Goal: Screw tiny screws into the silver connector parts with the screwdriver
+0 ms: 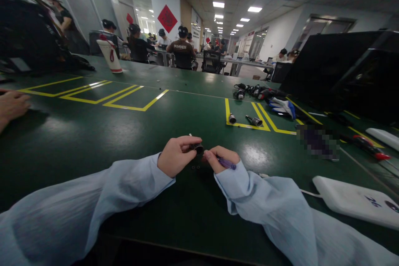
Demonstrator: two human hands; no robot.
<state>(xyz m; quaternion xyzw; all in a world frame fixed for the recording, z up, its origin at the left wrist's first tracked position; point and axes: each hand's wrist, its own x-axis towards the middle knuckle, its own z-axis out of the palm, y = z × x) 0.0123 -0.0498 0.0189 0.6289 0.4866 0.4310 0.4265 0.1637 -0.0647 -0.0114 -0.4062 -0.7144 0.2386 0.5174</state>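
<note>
My left hand [176, 154] pinches a small dark metal cylinder part [197, 148] just above the green table [93, 133]. Beside it, my right hand [222, 158] is closed round a purple-handled tool [227, 163], its tip toward the part. Both hands meet at the table's near middle. Two tiny dark bits [195, 167] lie on the mat under them. Two more metal cylinder parts [232, 119] [254, 121] lie inside a yellow-taped box farther back.
Another person's hand [12, 106] rests at the left edge. A white device with cable [355, 199] lies near right. Tools and a glove [282, 107] sit at back right beside black cases [343, 66]. A white cup [109, 55] stands far left. People sit at desks behind.
</note>
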